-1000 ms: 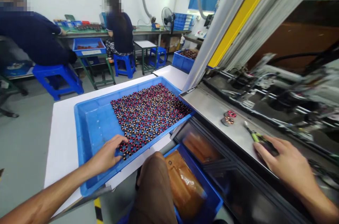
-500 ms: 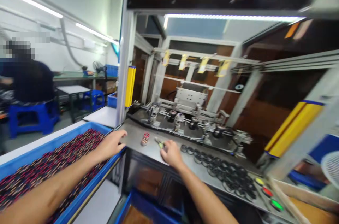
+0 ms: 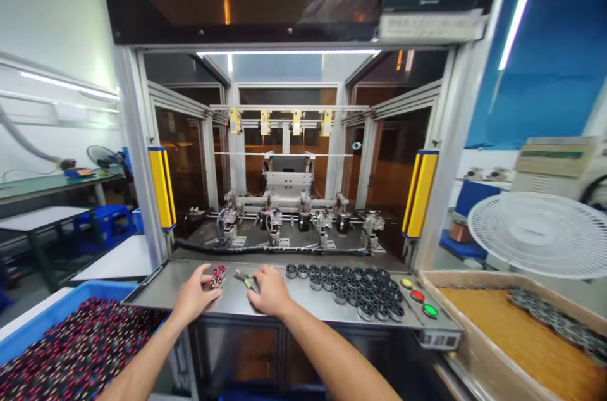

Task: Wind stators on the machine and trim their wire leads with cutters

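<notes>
On the metal ledge (image 3: 164, 287), my left hand (image 3: 195, 295) curves around a small cluster of red-and-dark wound coil parts (image 3: 218, 276). Its thumb and fingers are apart on either side of the cluster, and a firm hold does not show. My right hand (image 3: 271, 292) is at the handles of a pair of nippers (image 3: 246, 279) with yellow-green grips, fingers bent around the handle ends. The jaws point left, toward the coil parts. Right of that hand, several rows of black ring-shaped parts (image 3: 360, 287) stand on the ledge.
Behind the ledge is a machine bay with several metal fixtures (image 3: 275, 227), between yellow side bars (image 3: 162, 189). A blue bin (image 3: 102, 289) of coil parts stands at left. Yellow, red and green buttons (image 3: 417, 295) sit right, beside a lined box (image 3: 429, 277) and a white fan (image 3: 535, 233).
The view has turned right to face the machine. My left hand has moved from the blue bin's edge to the coil parts. My right hand stays at the nippers.
</notes>
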Motion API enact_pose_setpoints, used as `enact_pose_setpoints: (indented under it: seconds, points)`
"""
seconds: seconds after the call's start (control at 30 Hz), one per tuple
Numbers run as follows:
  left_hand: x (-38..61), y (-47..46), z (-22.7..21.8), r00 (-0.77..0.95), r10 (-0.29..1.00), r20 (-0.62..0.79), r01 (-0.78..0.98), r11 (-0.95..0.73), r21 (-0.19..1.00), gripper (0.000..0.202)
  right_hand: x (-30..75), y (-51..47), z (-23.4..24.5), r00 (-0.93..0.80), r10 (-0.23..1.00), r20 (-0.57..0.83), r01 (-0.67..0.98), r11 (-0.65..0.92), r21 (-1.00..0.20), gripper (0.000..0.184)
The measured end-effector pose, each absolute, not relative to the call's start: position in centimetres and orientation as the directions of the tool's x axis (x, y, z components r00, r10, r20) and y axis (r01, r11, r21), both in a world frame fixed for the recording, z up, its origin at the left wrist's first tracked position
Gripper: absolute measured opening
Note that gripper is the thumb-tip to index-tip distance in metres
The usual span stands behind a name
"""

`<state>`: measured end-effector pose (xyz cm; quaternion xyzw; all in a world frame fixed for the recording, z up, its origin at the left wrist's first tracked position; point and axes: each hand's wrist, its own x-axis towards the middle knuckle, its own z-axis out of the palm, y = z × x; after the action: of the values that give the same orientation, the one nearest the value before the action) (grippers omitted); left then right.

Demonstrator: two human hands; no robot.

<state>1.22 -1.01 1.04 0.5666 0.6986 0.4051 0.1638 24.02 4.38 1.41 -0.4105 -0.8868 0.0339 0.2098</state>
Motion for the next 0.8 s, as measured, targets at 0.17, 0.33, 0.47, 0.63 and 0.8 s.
enact_pose_setpoints:
  seconds: [0.17, 0.33, 0.47, 0.63, 0.8]
  points:
    - [1.4, -2.5, 2.5, -0.436, 0.865, 0.249, 0.5, 0.003, 0.866, 0.033, 23.9, 4.6, 1.7, -0.593, 0.719, 0.363, 0.668, 0.691, -0.276, 0.028]
    - [0.6, -8.7, 5.1, -0.574, 0.743, 0.345, 0.337, -0.169, 0.926, 0.038, 23.6, 5.0, 2.4, -0.604, 0.684, 0.409, 0.576, 0.729, -0.369, 0.025]
    - [3.0, -15.5, 6.2, -0.61, 0.652, 0.451, 0.271, -0.363, 0.891, 0.057, 23.4, 3.9, 4.2, -0.574, 0.673, 0.467, 0.451, 0.735, -0.506, 0.028]
    - [8.7, -22.4, 5.2, -0.611, 0.573, 0.546, 0.259, -0.507, 0.822, 0.055, 25.7, -4.6, 5.9, -0.58, 0.67, 0.464, 0.22, 0.677, -0.702, 0.034]
    - [12.3, -24.7, 3.4, -0.446, 0.555, 0.702, 0.339, -0.622, 0.706, 0.065, 28.3, -15.4, 6.3, -0.65, 0.721, 0.241, -0.059, 0.267, -0.962, 0.036]
